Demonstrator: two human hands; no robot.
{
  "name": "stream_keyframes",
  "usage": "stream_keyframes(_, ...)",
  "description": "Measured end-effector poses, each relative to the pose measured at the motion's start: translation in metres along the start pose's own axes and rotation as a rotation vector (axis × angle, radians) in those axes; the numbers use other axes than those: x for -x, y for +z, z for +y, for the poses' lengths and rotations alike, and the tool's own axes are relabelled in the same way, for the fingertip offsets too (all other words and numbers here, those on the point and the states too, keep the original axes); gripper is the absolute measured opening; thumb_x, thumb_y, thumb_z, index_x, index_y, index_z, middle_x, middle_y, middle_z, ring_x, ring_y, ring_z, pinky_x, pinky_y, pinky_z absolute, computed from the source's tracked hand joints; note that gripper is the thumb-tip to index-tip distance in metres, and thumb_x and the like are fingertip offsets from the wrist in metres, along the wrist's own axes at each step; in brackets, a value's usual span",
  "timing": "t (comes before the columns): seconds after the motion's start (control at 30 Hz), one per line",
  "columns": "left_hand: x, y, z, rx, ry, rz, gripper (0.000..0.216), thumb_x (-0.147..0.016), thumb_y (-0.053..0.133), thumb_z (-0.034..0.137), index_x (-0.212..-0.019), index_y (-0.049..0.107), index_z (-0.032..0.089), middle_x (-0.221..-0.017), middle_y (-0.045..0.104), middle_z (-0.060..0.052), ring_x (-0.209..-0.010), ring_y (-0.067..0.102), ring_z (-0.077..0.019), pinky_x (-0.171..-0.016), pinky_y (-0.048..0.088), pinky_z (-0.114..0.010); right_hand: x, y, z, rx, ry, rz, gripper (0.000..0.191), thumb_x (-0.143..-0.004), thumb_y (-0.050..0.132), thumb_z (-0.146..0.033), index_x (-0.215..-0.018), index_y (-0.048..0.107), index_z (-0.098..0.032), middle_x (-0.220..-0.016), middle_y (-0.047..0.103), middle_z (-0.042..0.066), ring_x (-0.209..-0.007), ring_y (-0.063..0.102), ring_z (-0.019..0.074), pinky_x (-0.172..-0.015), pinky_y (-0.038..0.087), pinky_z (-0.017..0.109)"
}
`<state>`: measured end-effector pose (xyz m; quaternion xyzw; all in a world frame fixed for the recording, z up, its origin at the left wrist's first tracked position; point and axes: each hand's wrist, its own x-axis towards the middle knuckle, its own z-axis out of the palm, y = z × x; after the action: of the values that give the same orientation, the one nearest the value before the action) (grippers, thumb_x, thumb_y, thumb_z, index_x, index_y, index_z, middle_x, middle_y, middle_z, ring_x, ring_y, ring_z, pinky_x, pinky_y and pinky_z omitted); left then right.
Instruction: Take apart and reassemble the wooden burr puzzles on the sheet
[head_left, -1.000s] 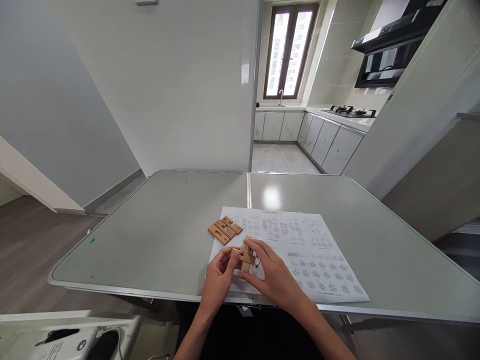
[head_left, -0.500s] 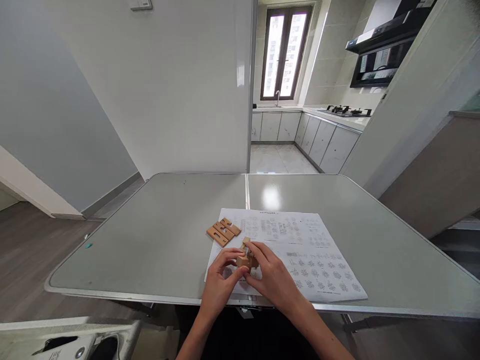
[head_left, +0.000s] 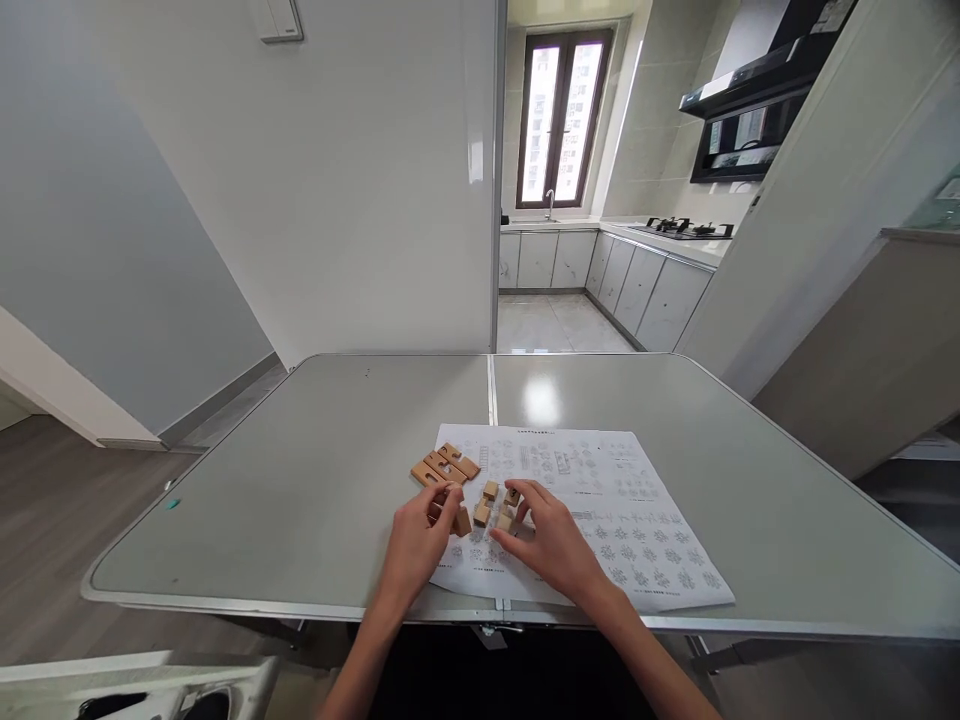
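Note:
My left hand [head_left: 421,530] pinches a brown notched wooden puzzle piece [head_left: 463,521] above the left part of a printed paper sheet [head_left: 600,510]. Thumb and fingertips of my right hand [head_left: 547,540] close around another notched wooden piece, its pale end [head_left: 505,520] showing near the thumb. Between the hands is a lighter wooden piece [head_left: 482,514] with a notch in its middle; whether it touches the right-hand piece I cannot tell. Flat wooden pieces with cut-out slots [head_left: 445,465] lie side by side beyond my left hand, partly over the sheet's edge.
The sheet with rows of small diagrams lies on a grey folding table [head_left: 300,480] with a metal rim and a centre seam. A small green bit [head_left: 173,504] is near the left edge. A white wall [head_left: 375,200] and a kitchen doorway stand beyond.
The wooden pieces were together between both hands. Now my left hand has moved left with one piece, leaving a gap, and the lighter piece shows between the hands. The view has tilted slightly.

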<state>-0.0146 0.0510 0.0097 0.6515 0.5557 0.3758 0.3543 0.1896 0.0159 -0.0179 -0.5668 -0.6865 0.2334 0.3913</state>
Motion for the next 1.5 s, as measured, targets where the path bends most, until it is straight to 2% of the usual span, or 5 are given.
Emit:
stream_keyframes(0.37, -0.034, 0.018, 0.013, -0.568, 0.097, -0.199, 0.032, -0.101, 0.046, 0.041, -0.104, 0.071, 0.023, -0.090, 0.077, -0.007, -0.081, 0.071, -0.0244, -0.063, 0.044, -0.027, -0.009, 0.015, 0.007, -0.089, 0.028, -0.048, 0.064, -0.084, 0.073, -0.017, -0.143, 0.050, -0.027, -0.128, 0.062, 0.008, -0.098, 0.070, 0.0233, -0.094, 0.059, 0.043)
stream_keyframes(0.63, -0.018, -0.009, -0.012, -0.449, 0.260, -0.104, 0.038, -0.103, 0.043, 0.040, -0.126, 0.067, 0.022, -0.124, 0.073, -0.009, -0.101, 0.072, -0.0257, -0.085, 0.056, -0.035, 0.007, 0.017, 0.015, -0.219, -0.044, -0.053, 0.071, -0.085, 0.068, -0.014, -0.149, 0.044, -0.033, -0.149, 0.053, 0.008, -0.121, 0.066, 0.0260, -0.108, 0.054, 0.048)
stream_keyframes(0.97, -0.008, -0.037, -0.029, -0.336, 0.240, 0.052, 0.037, -0.099, 0.048, 0.047, -0.115, 0.070, 0.022, -0.108, 0.077, -0.007, -0.091, 0.070, -0.0231, -0.075, 0.056, -0.031, 0.021, 0.009, -0.001, -0.355, -0.065, -0.089, 0.049, -0.094, 0.057, -0.016, -0.141, 0.051, -0.030, -0.139, 0.063, 0.006, -0.121, 0.068, 0.0227, -0.106, 0.057, 0.043)
stream_keyframes(1.13, -0.006, -0.050, -0.041, -0.325, 0.146, 0.081, 0.040, -0.098, 0.047, 0.050, -0.114, 0.069, 0.021, -0.089, 0.074, -0.004, -0.077, 0.067, -0.0205, -0.072, 0.053, -0.030, 0.031, -0.007, 0.004, -0.308, 0.025, 0.037, 0.026, -0.099, 0.056, -0.033, -0.122, 0.064, -0.025, -0.118, 0.073, 0.009, -0.107, 0.072, 0.0254, -0.094, 0.061, 0.041)
stream_keyframes(1.5, 0.001, -0.047, -0.037, -0.315, 0.087, -0.006, 0.042, -0.096, 0.047, 0.055, -0.103, 0.071, 0.021, -0.078, 0.070, -0.001, -0.067, 0.062, -0.0184, -0.064, 0.049, -0.027, 0.068, -0.054, 0.055, -0.280, 0.303, 0.178, 0.034, -0.097, 0.056, -0.054, -0.103, 0.067, -0.022, -0.088, 0.075, 0.005, -0.065, 0.067, 0.0186, -0.066, 0.054, 0.030)
